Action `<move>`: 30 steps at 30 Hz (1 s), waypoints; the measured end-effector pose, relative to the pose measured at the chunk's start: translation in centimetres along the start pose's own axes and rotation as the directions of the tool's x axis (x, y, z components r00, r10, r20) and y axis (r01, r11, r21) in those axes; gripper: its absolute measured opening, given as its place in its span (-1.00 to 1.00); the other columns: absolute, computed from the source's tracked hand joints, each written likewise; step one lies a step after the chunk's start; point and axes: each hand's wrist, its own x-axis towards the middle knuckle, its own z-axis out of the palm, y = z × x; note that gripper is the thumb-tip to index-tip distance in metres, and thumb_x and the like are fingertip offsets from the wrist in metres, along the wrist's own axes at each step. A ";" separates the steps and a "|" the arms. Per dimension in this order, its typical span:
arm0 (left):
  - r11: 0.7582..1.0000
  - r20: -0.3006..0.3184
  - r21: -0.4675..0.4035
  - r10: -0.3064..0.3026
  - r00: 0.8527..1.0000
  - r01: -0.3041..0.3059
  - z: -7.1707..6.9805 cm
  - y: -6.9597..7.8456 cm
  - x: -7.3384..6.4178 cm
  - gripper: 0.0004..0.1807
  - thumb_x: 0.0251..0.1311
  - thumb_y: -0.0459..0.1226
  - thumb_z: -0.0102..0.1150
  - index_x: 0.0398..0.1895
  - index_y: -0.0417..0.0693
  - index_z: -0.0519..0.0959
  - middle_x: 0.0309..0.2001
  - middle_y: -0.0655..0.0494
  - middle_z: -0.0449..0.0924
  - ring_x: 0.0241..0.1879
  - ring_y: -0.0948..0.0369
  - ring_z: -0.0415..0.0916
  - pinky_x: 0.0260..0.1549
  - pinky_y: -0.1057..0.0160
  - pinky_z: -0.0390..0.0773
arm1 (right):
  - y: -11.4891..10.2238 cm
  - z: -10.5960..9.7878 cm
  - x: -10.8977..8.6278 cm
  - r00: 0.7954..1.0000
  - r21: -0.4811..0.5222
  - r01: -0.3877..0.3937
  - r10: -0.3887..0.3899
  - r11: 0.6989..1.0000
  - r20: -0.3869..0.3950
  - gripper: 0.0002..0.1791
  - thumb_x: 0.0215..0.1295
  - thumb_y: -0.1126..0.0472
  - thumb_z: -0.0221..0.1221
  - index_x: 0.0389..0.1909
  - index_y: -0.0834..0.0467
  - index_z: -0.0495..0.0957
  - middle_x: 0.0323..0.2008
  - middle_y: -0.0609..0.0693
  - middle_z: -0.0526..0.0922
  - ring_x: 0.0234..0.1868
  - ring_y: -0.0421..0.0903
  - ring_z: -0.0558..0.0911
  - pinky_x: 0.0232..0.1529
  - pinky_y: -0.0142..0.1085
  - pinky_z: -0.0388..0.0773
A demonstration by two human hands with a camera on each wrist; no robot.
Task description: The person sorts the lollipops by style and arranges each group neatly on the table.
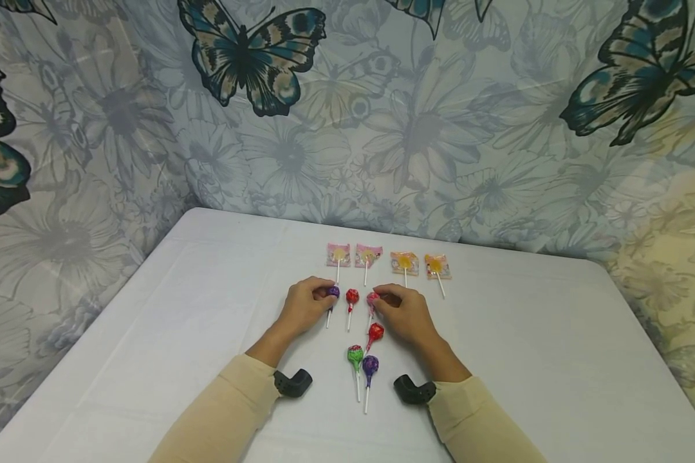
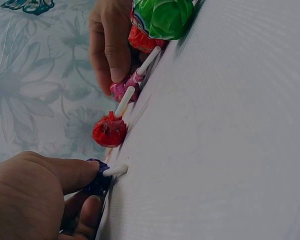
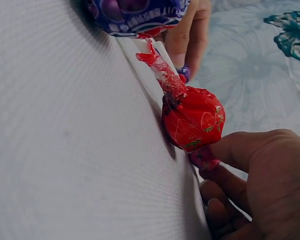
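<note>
My left hand (image 1: 304, 305) pinches the head of a purple-wrapped lollipop (image 1: 334, 292) at the left of a short row; its white stick points toward me. At the row's right, my right hand (image 1: 407, 311) holds a pink-wrapped lollipop (image 1: 372, 298) between thumb and fingers. Between the hands lies a red-wrapped lollipop (image 1: 352, 296), touched by neither. Just below the right fingertips is another red lollipop (image 1: 376, 332), which in the right wrist view partly hides the pink one. Nearer to me lie a green lollipop (image 1: 355, 354) and a second purple lollipop (image 1: 370, 366), side by side.
Behind the row, two flat lollipops in pink clear wrappers (image 1: 338, 254) and two in orange wrappers (image 1: 405, 263) lie along the back of the white table (image 1: 527, 334). A butterfly-patterned cloth (image 1: 347, 148) hangs behind the table. Black wrist cameras (image 1: 293, 383) sit at both cuffs.
</note>
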 end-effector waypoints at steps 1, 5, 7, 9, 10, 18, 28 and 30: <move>1.000 0.000 0.000 0.000 1.000 0.000 -0.1 0.0 0.0 -0.70 0.08 -0.44 0.36 -0.08 -0.23 0.67 -0.40 0.11 0.53 -0.41 0.23 0.44 -0.39 0.28 0.51 | 0.0 0.0 0.0 1.000 0.000 0.005 -0.005 1.000 -0.003 -0.78 0.19 0.24 0.32 -0.13 0.14 0.70 -0.38 -0.06 0.64 -0.36 -0.10 0.55 -0.28 -0.21 0.50; 1.000 -0.005 -0.004 0.003 1.000 -0.003 -0.2 0.1 -0.1 -0.71 0.08 -0.44 0.36 -0.08 -0.23 0.66 -0.40 0.11 0.53 -0.40 0.23 0.44 -0.38 0.28 0.51 | 0.1 0.2 0.1 1.000 0.005 0.017 -0.017 1.000 -0.010 -0.79 0.19 0.25 0.32 -0.13 0.14 0.70 -0.40 -0.07 0.63 -0.38 -0.11 0.54 -0.30 -0.22 0.50; 1.000 -0.005 -0.004 0.004 1.000 -0.004 -0.3 0.1 -0.1 -0.71 0.08 -0.44 0.35 -0.08 -0.23 0.67 -0.40 0.11 0.53 -0.41 0.23 0.44 -0.38 0.27 0.51 | 0.1 0.2 0.1 1.000 0.006 0.012 -0.012 1.000 -0.006 -0.78 0.20 0.24 0.31 -0.12 0.14 0.70 -0.39 -0.07 0.64 -0.37 -0.11 0.55 -0.29 -0.22 0.51; 1.000 -0.002 -0.004 0.004 1.000 -0.004 -0.3 0.0 -0.1 -0.71 0.08 -0.44 0.35 -0.08 -0.23 0.67 -0.39 0.10 0.53 -0.41 0.22 0.45 -0.38 0.27 0.51 | 0.1 0.1 0.0 1.000 0.007 -0.002 0.002 1.000 -0.004 -0.76 0.21 0.23 0.30 -0.09 0.13 0.69 -0.35 -0.06 0.65 -0.34 -0.11 0.56 -0.27 -0.22 0.52; 1.000 0.002 -0.004 0.002 1.000 -0.002 -0.2 0.0 -0.1 -0.71 0.08 -0.44 0.35 -0.08 -0.23 0.67 -0.39 0.10 0.53 -0.41 0.22 0.45 -0.38 0.28 0.51 | 0.0 -0.1 -0.1 1.000 0.006 -0.010 0.010 1.000 -0.005 -0.75 0.21 0.22 0.29 -0.08 0.13 0.68 -0.32 -0.05 0.66 -0.32 -0.10 0.57 -0.24 -0.20 0.52; 1.000 0.000 -0.002 0.005 1.000 -0.005 0.0 0.1 0.0 -0.71 0.08 -0.44 0.35 -0.08 -0.24 0.67 -0.40 0.11 0.52 -0.41 0.23 0.43 -0.40 0.30 0.50 | -1.0 -1.9 -0.5 0.996 0.027 0.041 -0.039 0.999 -0.075 -0.68 0.23 0.20 0.29 0.00 0.16 0.65 -0.08 0.04 0.65 -0.16 -0.02 0.60 -0.17 -0.12 0.56; 1.000 0.001 -0.004 0.007 1.000 -0.007 -0.1 0.1 0.0 -0.71 0.08 -0.44 0.35 -0.08 -0.23 0.67 -0.40 0.11 0.52 -0.41 0.22 0.44 -0.41 0.28 0.50 | -3.9 -4.9 -2.4 0.967 0.007 0.189 -0.184 0.982 -0.175 -0.66 0.21 0.18 0.32 0.01 0.13 0.64 -0.04 -0.02 0.64 -0.09 -0.05 0.57 -0.13 -0.06 0.53; 1.000 0.006 -0.005 0.003 1.000 -0.003 -0.1 0.1 0.0 -0.71 0.09 -0.44 0.35 -0.07 -0.23 0.66 -0.40 0.11 0.52 -0.41 0.22 0.44 -0.41 0.29 0.50 | -4.6 -5.4 -2.9 0.958 -0.009 0.224 -0.221 0.975 -0.185 -0.66 0.21 0.20 0.33 0.01 0.12 0.65 -0.03 -0.05 0.64 -0.10 -0.08 0.56 -0.14 -0.07 0.54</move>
